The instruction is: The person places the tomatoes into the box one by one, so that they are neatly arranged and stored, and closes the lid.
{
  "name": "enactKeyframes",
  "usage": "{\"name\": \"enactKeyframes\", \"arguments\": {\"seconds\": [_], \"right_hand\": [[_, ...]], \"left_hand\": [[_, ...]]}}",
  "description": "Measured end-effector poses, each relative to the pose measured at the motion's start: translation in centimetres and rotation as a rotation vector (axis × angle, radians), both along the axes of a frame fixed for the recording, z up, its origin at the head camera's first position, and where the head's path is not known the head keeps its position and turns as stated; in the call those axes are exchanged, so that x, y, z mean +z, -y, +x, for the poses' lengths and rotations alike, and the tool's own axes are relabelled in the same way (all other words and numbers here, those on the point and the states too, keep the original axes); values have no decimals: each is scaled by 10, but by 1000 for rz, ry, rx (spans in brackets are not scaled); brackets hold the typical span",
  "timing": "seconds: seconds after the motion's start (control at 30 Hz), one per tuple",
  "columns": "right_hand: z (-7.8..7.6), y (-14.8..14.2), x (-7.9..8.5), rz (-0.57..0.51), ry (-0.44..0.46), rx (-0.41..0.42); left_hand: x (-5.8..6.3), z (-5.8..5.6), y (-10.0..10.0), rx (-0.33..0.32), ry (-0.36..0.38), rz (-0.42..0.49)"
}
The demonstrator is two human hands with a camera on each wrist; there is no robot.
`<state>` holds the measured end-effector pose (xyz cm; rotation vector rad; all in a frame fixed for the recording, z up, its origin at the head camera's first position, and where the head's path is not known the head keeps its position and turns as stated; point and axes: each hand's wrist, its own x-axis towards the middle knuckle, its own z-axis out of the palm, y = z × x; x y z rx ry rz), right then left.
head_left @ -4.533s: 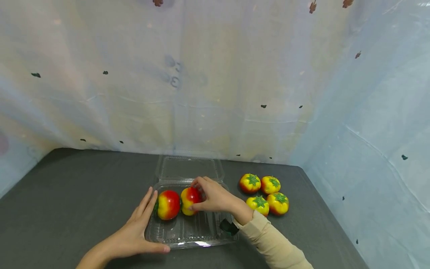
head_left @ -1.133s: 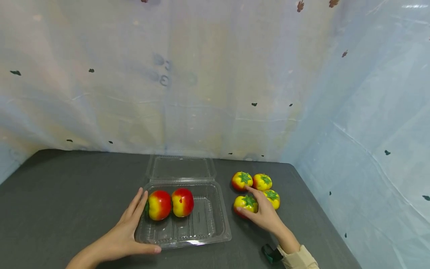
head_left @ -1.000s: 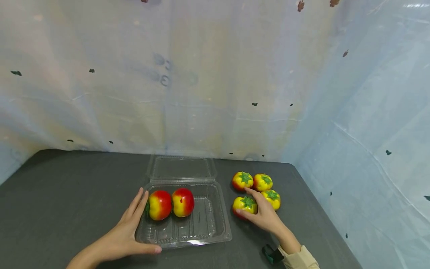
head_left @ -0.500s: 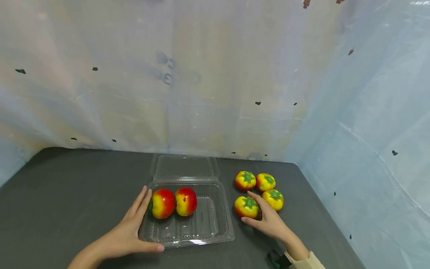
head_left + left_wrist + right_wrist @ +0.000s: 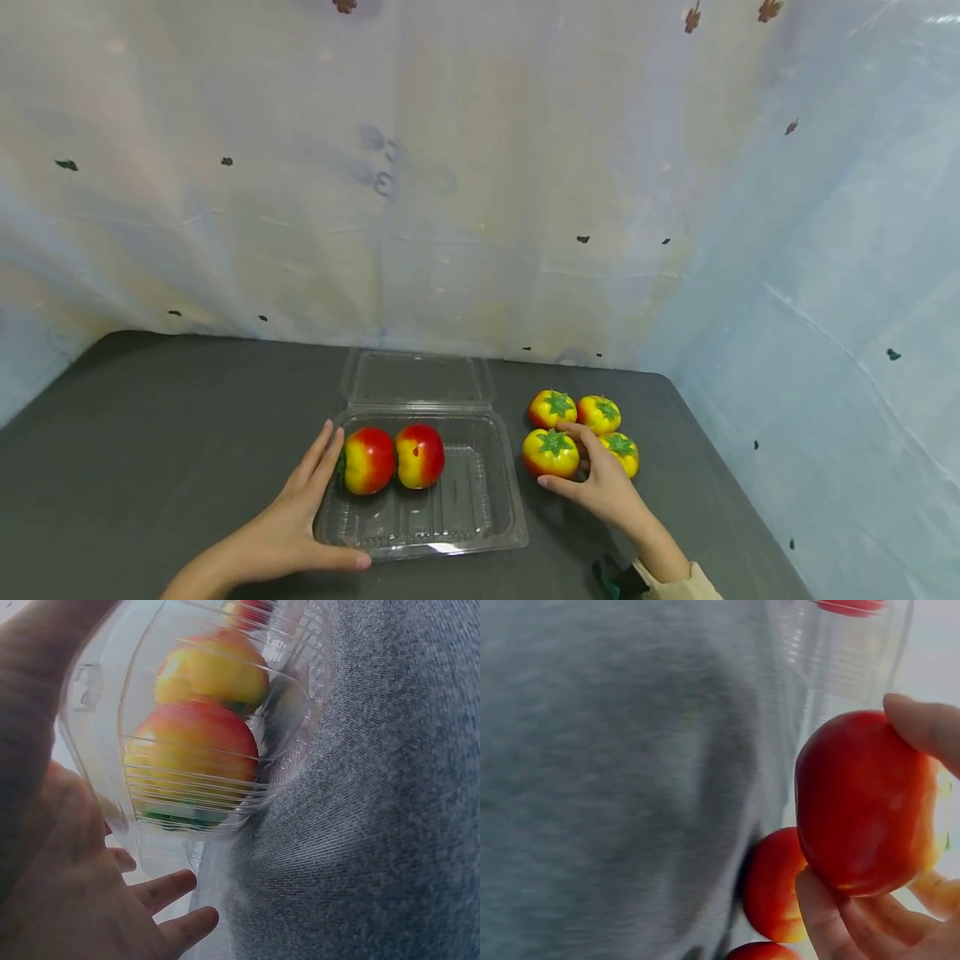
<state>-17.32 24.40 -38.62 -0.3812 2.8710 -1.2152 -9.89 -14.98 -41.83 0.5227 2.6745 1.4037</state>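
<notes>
My right hand (image 5: pixel 603 487) grips a yellow-and-red persimmon (image 5: pixel 551 453) with a green leafy top. In the right wrist view, thumb and fingers lie round this persimmon (image 5: pixel 866 806), its red underside showing. It seems raised off the table. My left hand (image 5: pixel 288 525) rests with straight fingers along the left side of a clear plastic clamshell box (image 5: pixel 465 537), thumb at its front edge. Inside the box two persimmons lie on their sides, a left persimmon (image 5: pixel 368 461) and a right persimmon (image 5: pixel 420 456). In the left wrist view the box wall (image 5: pixel 187 780) covers them.
Behind the box its clear lid (image 5: pixel 416 379) lies folded back. Beside my right hand sit a back-left persimmon (image 5: pixel 552 408), a back-right persimmon (image 5: pixel 599 413) and a partly hidden persimmon (image 5: pixel 622 454). A dark grey table (image 5: pixel 187 417) bears everything; a pale plastic curtain (image 5: pixel 465 250) hangs behind.
My right hand has left the persimmon in the box, reached the group on the right and taken hold of the front-left one, which has shifted slightly up. My left hand stays at the box.
</notes>
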Motion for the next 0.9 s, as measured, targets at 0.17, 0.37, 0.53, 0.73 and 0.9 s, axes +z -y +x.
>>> {"name": "enactKeyframes", "arguments": {"seconds": [0.17,0.37,0.53,0.73,0.9], "right_hand": [[-3,4,12,-41,-20,3],[-8,14,22,-3,-95,-16],[-10,23,27,1,-176,44],[-14,35,32,17,-200,91],[-13,42,37,32,-174,124]], "left_hand": [[1,-1,-2,-5,8,5],[2,-5,1,-11,-4,13],[-2,-2,0,-6,26,11],[-2,-1,2,2,13,5],[0,-1,3,6,12,5]]}}
